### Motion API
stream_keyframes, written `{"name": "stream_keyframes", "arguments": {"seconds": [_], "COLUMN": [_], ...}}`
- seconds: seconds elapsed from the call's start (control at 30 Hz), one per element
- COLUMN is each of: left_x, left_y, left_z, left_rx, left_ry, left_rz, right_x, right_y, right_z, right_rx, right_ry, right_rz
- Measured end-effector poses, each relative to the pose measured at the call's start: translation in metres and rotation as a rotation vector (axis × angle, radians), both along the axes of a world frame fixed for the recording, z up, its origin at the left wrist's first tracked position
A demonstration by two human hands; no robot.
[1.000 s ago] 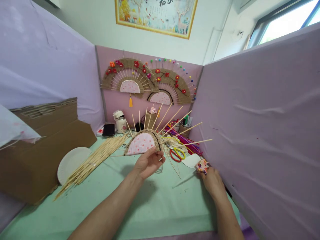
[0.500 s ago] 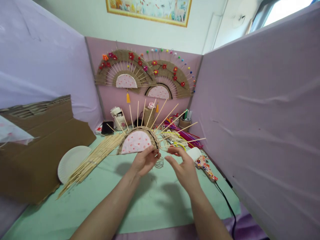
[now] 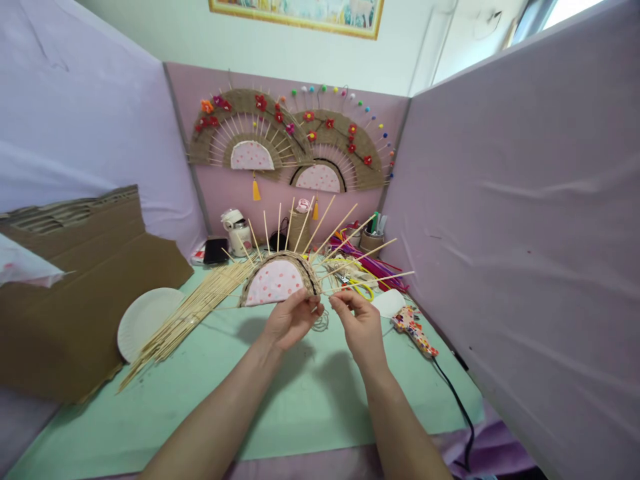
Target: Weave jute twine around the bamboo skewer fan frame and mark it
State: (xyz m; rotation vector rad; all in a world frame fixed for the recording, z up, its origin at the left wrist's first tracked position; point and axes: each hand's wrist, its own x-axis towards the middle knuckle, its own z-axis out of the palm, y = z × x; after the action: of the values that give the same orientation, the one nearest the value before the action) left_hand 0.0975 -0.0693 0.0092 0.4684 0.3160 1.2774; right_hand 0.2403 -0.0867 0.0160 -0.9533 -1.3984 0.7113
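Observation:
My left hand [image 3: 295,319] is closed on the lower right corner of a half-round fan [image 3: 277,280], holding it above the table. The fan has a pink spotted centre, a woven twine rim with a dark band, and several thin sticks [image 3: 345,223] radiating outward. Just right of that corner, under the lowest stick, my right hand [image 3: 359,323] is closed, thumb and forefinger pinched on what looks like thin twine. A loose coil of twine [image 3: 321,323] shows below and between the hands. Fingertips partly hide the strand.
A bundle of thin sticks [image 3: 190,323] lies left, over a white paper plate [image 3: 137,313] near brown cardboard [image 3: 90,307]. Right are scissors [image 3: 363,288], a flower-patterned glue gun [image 3: 415,330] and its cord. Two finished fans [image 3: 367,177] hang on the back panel.
My right hand has moved slightly left toward the fan's corner, and its thumb and forefinger have come together. My left hand keeps its hold on the fan.

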Motion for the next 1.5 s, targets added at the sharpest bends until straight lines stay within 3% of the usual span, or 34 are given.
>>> {"name": "stream_keyframes", "arguments": {"seconds": [0.27, 0.83, 1.07, 1.33, 1.5], "left_x": [0.001, 0.002, 0.001, -0.002, -0.003], "left_y": [-0.002, -0.003, -0.005, -0.007, -0.01], "left_z": [0.0, -0.006, -0.004, -0.001, 0.0], "left_rx": [-0.011, -0.015, -0.043, -0.071, -0.101], "left_ry": [-0.017, -0.01, -0.009, 0.136, 0.167], "left_rz": [-0.037, -0.057, -0.089, -0.165, -0.213], "right_x": [0.0, -0.006, -0.003, 0.013, 0.014], "right_y": [0.006, 0.007, 0.007, 0.009, 0.01], "right_z": [-0.002, -0.006, -0.006, -0.008, -0.018], "right_rx": [-0.036, -0.044, 0.086, 0.535, 0.529], "right_ry": [0.076, 0.059, -0.037, -0.297, -0.283], "right_rz": [0.063, -0.014, -0.09, -0.194, -0.25]}}
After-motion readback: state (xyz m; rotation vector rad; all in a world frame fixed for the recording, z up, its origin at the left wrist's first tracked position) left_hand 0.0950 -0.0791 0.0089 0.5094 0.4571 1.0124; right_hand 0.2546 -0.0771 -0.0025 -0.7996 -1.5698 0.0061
